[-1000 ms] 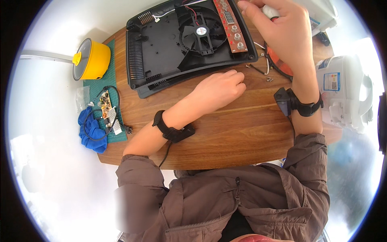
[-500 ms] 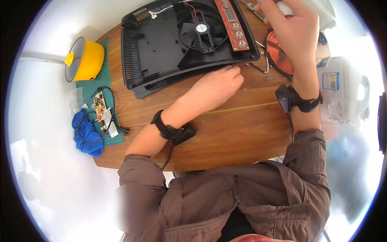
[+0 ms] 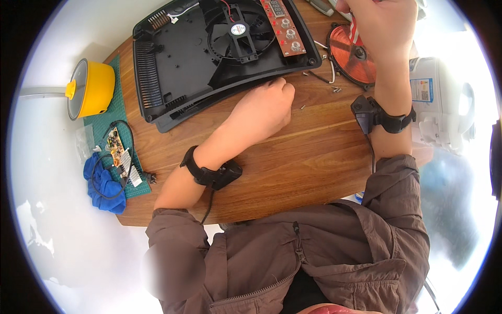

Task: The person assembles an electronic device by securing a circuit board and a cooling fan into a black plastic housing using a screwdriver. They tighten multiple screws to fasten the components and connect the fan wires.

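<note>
A black plastic appliance housing (image 3: 180, 60) lies with its inside up at the far side of the table, with a round fan (image 3: 240, 34) in it. A red-brown control board (image 3: 286, 31) lies along its right side. My left hand (image 3: 265, 107) is closed with its knuckles up, close by the housing's near edge; its fingertips are hidden. My right hand (image 3: 387, 26) is closed above the copper coil (image 3: 350, 57). A red and white part of something shows beside its fingers, too little to name. Small screws (image 3: 335, 89) lie near the coil.
A green cutting mat (image 3: 121, 94) at the left bears a yellow pot (image 3: 98, 89), a circuit board (image 3: 116, 149) with a white heat sink and a blue cloth (image 3: 104, 183). A white appliance (image 3: 436, 104) stands at the right. Grey tools (image 3: 320, 6) lie at the back.
My right hand has come down a little and turned above the coil, and the red part now shows. Most of the scene has shifted left in the view. My left hand keeps its closed shape.
</note>
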The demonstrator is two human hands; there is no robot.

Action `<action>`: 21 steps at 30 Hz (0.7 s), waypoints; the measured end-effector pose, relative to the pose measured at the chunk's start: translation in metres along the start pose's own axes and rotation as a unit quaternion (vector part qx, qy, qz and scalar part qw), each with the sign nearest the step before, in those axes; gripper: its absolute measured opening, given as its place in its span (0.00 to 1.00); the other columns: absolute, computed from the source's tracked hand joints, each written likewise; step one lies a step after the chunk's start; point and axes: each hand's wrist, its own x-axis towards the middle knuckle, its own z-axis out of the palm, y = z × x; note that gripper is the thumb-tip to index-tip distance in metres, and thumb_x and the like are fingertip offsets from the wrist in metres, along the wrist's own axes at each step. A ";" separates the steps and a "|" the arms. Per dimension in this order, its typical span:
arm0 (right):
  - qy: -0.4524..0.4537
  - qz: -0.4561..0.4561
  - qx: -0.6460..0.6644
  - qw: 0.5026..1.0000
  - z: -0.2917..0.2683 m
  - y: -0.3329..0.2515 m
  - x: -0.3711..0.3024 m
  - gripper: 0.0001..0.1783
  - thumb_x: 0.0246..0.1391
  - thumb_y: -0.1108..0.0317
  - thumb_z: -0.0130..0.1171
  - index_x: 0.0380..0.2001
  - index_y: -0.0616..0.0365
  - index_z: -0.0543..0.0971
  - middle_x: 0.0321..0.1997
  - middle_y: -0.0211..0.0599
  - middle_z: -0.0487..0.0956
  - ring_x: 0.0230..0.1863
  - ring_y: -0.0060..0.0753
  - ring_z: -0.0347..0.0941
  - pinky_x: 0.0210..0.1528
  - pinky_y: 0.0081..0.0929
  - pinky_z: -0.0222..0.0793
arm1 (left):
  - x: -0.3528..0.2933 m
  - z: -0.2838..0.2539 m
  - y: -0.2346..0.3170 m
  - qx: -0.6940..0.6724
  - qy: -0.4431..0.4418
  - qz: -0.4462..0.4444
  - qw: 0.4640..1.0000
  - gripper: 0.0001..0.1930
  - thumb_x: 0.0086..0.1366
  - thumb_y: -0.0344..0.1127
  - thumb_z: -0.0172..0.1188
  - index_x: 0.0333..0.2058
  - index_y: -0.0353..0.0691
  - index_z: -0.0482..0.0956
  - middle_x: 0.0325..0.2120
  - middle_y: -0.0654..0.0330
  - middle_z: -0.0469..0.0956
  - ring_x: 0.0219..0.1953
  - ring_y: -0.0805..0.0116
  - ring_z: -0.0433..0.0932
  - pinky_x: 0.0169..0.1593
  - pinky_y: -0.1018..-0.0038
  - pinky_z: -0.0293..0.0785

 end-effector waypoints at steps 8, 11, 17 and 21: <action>0.005 -0.067 0.120 0.991 -0.009 0.017 0.007 0.08 0.65 0.71 0.61 0.42 0.65 0.85 0.24 0.29 0.80 0.23 0.14 0.72 0.25 0.14 0.66 | 0.003 -0.009 0.005 -0.161 0.012 -0.122 0.979 0.06 0.64 0.27 0.61 0.36 0.33 0.74 0.30 0.50 0.79 0.29 0.52 0.79 0.34 0.63 0.75; 0.003 -0.088 0.187 0.978 -0.014 0.018 0.009 0.08 0.66 0.72 0.61 0.42 0.66 0.84 0.24 0.29 0.79 0.23 0.14 0.72 0.25 0.13 0.66 | 0.004 -0.010 0.004 -0.201 0.000 -0.126 0.971 0.06 0.66 0.27 0.61 0.36 0.32 0.73 0.27 0.52 0.79 0.29 0.60 0.79 0.34 0.67 0.74; 0.040 -0.067 0.177 0.981 -0.011 0.015 0.012 0.08 0.65 0.72 0.60 0.42 0.65 0.84 0.26 0.28 0.79 0.24 0.13 0.72 0.26 0.13 0.67 | 0.004 -0.008 0.007 -0.300 0.024 -0.159 0.940 0.09 0.67 0.25 0.62 0.45 0.37 0.80 0.31 0.62 0.82 0.30 0.76 0.78 0.37 0.76 0.75; 0.050 -0.085 0.190 0.977 -0.019 0.014 0.012 0.09 0.66 0.71 0.60 0.43 0.64 0.84 0.27 0.26 0.80 0.23 0.12 0.72 0.26 0.12 0.68 | 0.006 -0.006 0.001 -0.382 -0.036 -0.199 0.902 0.10 0.67 0.25 0.64 0.47 0.35 0.84 0.37 0.65 0.85 0.36 0.81 0.80 0.43 0.81 0.77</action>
